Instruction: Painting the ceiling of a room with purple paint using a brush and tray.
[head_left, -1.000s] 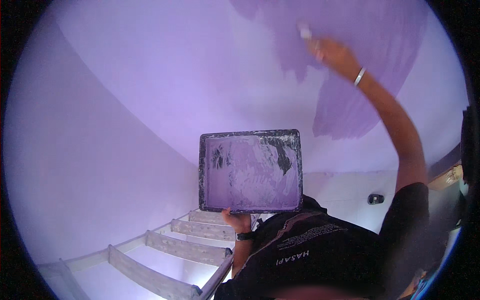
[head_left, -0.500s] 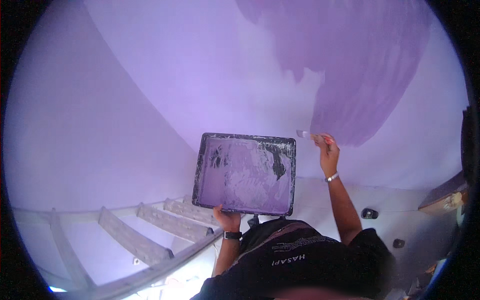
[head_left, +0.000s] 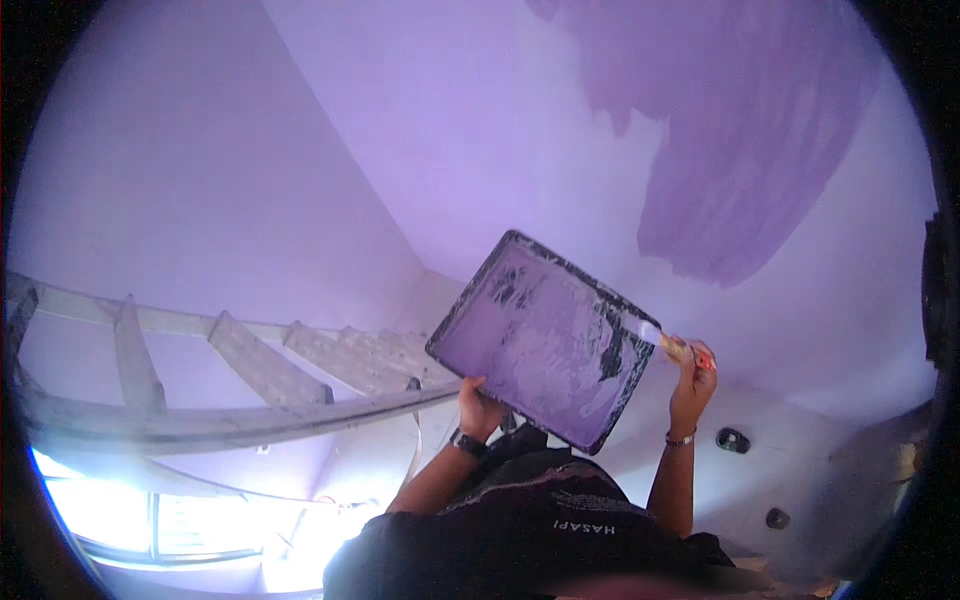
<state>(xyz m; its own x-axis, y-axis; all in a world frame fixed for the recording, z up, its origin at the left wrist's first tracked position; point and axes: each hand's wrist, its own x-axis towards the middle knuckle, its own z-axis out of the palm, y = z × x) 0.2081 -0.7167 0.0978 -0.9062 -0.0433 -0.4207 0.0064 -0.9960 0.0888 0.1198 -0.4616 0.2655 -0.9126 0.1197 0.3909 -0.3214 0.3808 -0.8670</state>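
Note:
A black paint tray [head_left: 535, 335], coated inside with purple paint, is tilted in front of my chest. My left hand [head_left: 481, 410] grips its lower left edge, the thumb over the rim and the other fingers hidden beneath. My right hand [head_left: 695, 370] is closed around the handle of a paintbrush [head_left: 672, 345]. The brush's bristles are over the tray's right rim; whether they touch it I cannot tell. Beyond the tray, the wall [head_left: 480, 130] is pale lilac, with a darker purple painted patch [head_left: 745, 150] at the upper right.
A paint-marked wooden ladder [head_left: 270, 365] slants across the left side, close to my left arm. Bright windows [head_left: 190, 525] show at lower left. Two small dark fixtures, one of them a wall socket-like box [head_left: 733, 440], lie to the right of my right forearm.
My right hand has brought the brush down from beside the painted patch to the tray's right rim. The tray has turned clockwise in my left hand, and the whole view has shifted.

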